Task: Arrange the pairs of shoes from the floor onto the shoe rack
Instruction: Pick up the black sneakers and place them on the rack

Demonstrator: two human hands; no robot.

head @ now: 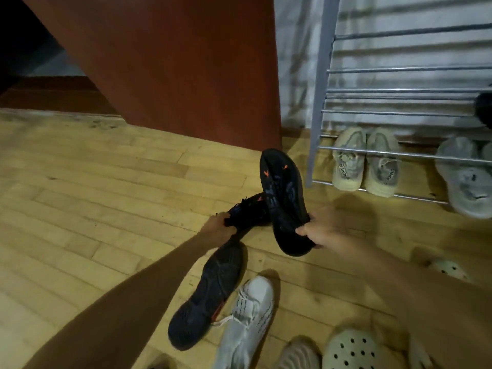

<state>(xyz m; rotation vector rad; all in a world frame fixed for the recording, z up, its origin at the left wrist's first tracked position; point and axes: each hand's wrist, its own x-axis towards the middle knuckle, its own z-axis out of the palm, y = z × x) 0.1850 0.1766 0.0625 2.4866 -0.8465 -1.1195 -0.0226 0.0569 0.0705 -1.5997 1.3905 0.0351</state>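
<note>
Left hand point(218, 227) low by the floor, grip closed round the rear end of a black laced shoe point(249, 211); that shoe lies low on the wooden floor point(80, 182), and its far end is hidden behind the other held shoe. Right hand point(320, 233), grip pinching the heel end of a second black shoe point(283, 198), thumb on the sole; the sole with orange marks faces the camera, the toe points up and away, just left of the shoe rack point(318, 115). Cannot tell whether the two held shoes touch, but they overlap in view. A third black shoe point(205, 296) lies sole-up on the floor below the left hand, just beside a white sneaker point(249, 319). Near the bottom edge are a beige ribbed slide point(298, 355) and a beige clog point(351, 348) with holes; another clog point(450, 270) is partly hidden behind the right forearm. The rack is metal, with grey uprights and rail tiers. Its bottom tier holds a beige sneaker pair point(363, 162) side by side and, to their right, a grey shoe point(466, 182) cut off by the frame edge. The upper rails in view are bare except for a dark object point(484, 109) at the right edge, too cropped to identify. A red-brown panel point(186, 62) stands left of the rack.
</note>
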